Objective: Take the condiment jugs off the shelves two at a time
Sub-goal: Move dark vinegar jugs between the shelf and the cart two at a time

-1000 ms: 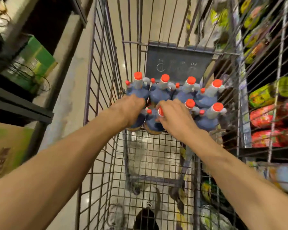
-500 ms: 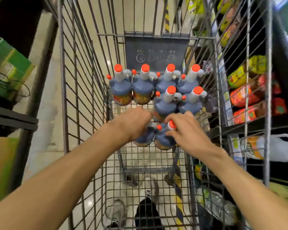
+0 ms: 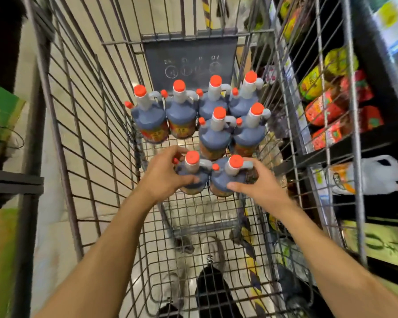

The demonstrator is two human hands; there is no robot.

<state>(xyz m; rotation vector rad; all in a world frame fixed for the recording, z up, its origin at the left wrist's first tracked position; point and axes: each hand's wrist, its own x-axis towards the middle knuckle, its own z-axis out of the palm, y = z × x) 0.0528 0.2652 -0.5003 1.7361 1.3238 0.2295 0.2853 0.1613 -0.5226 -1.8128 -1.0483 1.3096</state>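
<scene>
Standing upright in a wire cart [image 3: 83, 134]: eight condiment jugs, dark-bodied, grey-necked, each with an orange cap and a small orange spout cap.

Back row, against the cart's far end below a dark placard [image 3: 190, 63]: four jugs [image 3: 180, 115] side by side, touching or nearly so.

Middle row: two jugs [image 3: 216, 136] on the right half of the cart, just in front of the back row's right pair.

Front row: two jugs, side by side and touching, just in front of the middle pair.
- Left jug [image 3: 193, 175]: gripped by the left hand [image 3: 164, 175], fingers curled round its far side and thumb across its near shoulder.
- Right jug [image 3: 226, 177]: gripped by the right hand [image 3: 260, 182], thumb pressed on its near shoulder, fingers wrapped round its right side.
Whether these two rest on the cart floor or hang just above it cannot be told.

Both bare forearms reach in from the near edge of the view.

Surroundings: shelves [image 3: 354, 143] to the right of the cart with red, yellow and green packets [image 3: 324, 109] and a white jug [image 3: 375, 175] lower down; a green carton [image 3: 0, 111] on a shelf to the left; a shoe [image 3: 213, 253] seen through the cart floor.
</scene>
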